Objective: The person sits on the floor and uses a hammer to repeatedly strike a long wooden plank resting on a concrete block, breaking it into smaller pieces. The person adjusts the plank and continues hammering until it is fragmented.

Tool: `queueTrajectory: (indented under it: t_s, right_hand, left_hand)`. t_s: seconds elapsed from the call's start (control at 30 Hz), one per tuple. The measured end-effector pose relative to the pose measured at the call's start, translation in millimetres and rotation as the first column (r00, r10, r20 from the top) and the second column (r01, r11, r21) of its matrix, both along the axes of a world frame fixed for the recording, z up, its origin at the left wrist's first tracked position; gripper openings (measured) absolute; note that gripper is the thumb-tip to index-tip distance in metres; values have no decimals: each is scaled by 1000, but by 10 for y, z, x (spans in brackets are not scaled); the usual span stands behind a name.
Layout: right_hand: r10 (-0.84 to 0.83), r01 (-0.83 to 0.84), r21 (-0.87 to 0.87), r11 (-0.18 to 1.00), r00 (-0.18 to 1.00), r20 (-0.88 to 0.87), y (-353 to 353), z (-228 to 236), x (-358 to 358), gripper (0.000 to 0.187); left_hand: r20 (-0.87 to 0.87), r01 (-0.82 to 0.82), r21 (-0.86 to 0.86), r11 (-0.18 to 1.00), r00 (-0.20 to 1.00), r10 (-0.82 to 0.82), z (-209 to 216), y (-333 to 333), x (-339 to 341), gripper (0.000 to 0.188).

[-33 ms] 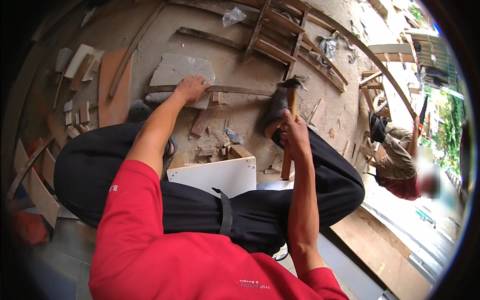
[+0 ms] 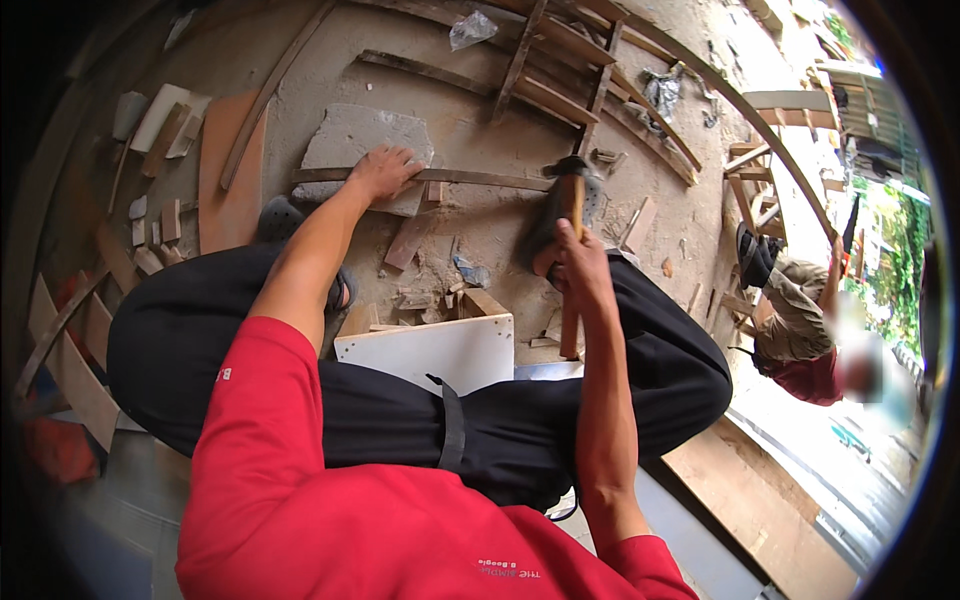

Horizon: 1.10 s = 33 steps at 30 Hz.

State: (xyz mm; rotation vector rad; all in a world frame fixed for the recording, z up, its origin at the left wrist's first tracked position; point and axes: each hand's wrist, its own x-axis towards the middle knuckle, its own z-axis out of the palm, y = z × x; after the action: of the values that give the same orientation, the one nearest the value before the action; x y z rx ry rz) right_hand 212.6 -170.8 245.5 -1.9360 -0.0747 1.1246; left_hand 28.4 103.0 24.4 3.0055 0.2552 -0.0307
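A long thin wooden strip (image 2: 485, 178) lies across a grey stone slab (image 2: 365, 135), its right end reaching my dark clog (image 2: 548, 232). Over the slab, my left hand (image 2: 385, 173) grips the strip with bent fingers. My right hand (image 2: 585, 265) is closed round the wooden handle of a hammer (image 2: 572, 200). The dark hammer head is beside the strip's right end, above the clog; whether it touches the strip I cannot tell.
Between my legs stands a white-fronted wooden box (image 2: 430, 352) with offcuts around it. A wooden frame (image 2: 560, 90) lies at the far side. Boards (image 2: 228, 170) and scraps are on the left. Another person (image 2: 800, 300) is at the right.
The hammer and my right hand have shifted slightly left, with the head a little nearer the strip's end. My left hand and the strip stay nearly in place.
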Motion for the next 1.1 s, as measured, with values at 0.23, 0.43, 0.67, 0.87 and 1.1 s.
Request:
queueTrajectory:
  t_s: [0.23,0.43,0.67,0.87,1.1]
  right_hand:
    - [458,-352,-351,868,841,287,338,-884,-416,42]
    - [514,-383,-369,847,765,387,572,-896,-425,33]
    - [508,-408,-303,861,695,509,453,-1051,-362,25]
    - [514,-388,-341,856,695,503,360,-1065,-287,28]
    - [528,-443,-291,848,657,538,365,-1132,-307,26]
  left_hand:
    - [13,-7,-71,997,1000,8,85,37,59,40]
    - [-34,-57,-105,993,998,54,-11,25,74,43]
    - [-12,-26,-140,990,1000,24,-20,45,118,41]
    - [-17,-10,-109,994,1000,9,-39,74,80,37]
    - [-44,-10,-97,995,999,5,-14,54,106,37]
